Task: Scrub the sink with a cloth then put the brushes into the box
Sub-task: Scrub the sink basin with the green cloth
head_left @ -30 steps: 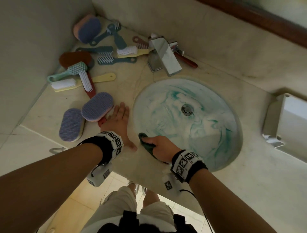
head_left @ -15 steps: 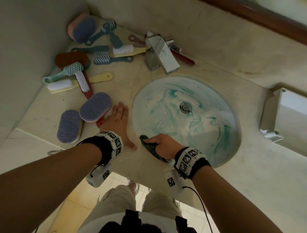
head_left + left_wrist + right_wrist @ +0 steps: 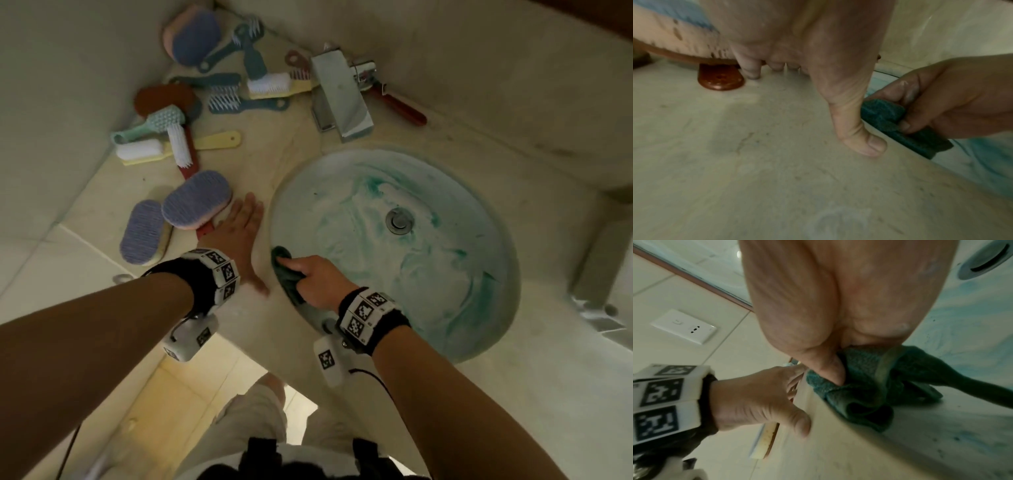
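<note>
We scrub: right hand (image 3: 317,281) clenches cloth (image 3: 286,274) at sink (image 3: 479,274) rim | left hand (image 3: 239,228) flat, released, on surface (image 3: 274,144) | risk: soapy rim, cloth slips; brushes (image 3: 195,202) just beside could get knocked

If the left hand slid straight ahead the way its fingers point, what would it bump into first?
Probably nothing close: the left hand lies flat on the counter, fingers pointing across bare counter between the purple scrub brush and the sink.

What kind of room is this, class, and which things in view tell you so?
Most likely a bathroom: a round sink sunk into a stone counter, a chrome tap behind it, tiled walls, and scrubbing brushes piled beside the basin.
</note>
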